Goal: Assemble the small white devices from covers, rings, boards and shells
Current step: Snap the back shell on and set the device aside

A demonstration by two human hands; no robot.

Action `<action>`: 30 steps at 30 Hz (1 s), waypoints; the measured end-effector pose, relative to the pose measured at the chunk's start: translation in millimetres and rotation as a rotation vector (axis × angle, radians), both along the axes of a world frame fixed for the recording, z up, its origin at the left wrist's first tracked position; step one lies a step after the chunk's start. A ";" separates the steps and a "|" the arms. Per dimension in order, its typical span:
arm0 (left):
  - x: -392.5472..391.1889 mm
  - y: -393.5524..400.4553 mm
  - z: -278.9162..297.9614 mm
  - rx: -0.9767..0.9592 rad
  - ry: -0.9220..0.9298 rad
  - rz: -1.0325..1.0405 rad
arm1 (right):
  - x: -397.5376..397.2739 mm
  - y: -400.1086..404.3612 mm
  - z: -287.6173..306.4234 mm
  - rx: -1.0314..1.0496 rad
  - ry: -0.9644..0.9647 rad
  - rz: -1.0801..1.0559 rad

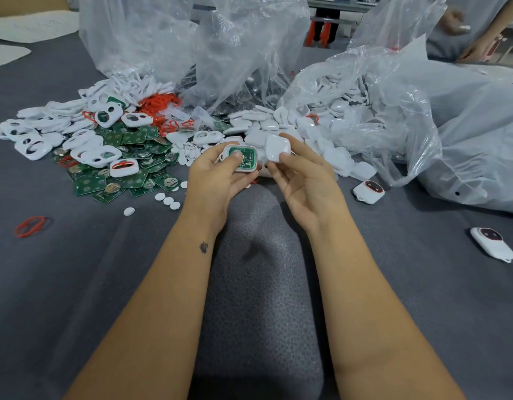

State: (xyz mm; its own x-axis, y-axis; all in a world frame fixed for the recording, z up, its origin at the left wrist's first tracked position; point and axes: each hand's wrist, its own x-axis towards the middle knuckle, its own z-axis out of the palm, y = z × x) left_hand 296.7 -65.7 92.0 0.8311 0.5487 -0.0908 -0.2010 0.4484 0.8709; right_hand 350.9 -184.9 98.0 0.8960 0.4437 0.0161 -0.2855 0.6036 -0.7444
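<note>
My left hand grips a white cover with a green board seated in it, my thumb pressing on the board's round metal cell. My right hand pinches a white shell between thumb and fingers, just right of the cover and slightly apart from it. Loose green boards lie heaped at the left with white covers among them. Red rings are piled behind those. White shells spill from a clear bag at centre right.
Two finished white devices lie on the grey cloth at the right. A loose red ring sits at the left, small white discs near the boards. Clear plastic bags stand behind. Another person's hands are at the far right.
</note>
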 end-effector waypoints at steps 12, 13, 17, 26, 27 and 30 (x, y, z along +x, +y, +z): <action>0.5 1.5 -2.9 0.017 -0.007 -0.017 | -0.9 -3.4 -0.4 0.110 0.043 0.118; 0.3 1.7 -3.1 0.023 -0.008 -0.024 | -0.9 -2.2 -0.8 0.091 0.019 0.102; 0.1 3.9 -3.3 0.030 -0.014 -0.053 | -1.3 2.7 -2.8 -0.168 -0.143 -0.038; 0.8 7.2 -3.5 0.015 -0.030 -0.109 | -7.7 8.2 -8.0 -0.707 -0.494 -0.248; 0.9 7.8 -3.3 0.000 -0.024 -0.111 | -7.8 8.7 -8.0 -0.703 -0.494 -0.255; 1.7 8.8 -2.2 -0.037 0.002 -0.120 | -6.9 8.2 -7.0 -0.674 -0.490 -0.277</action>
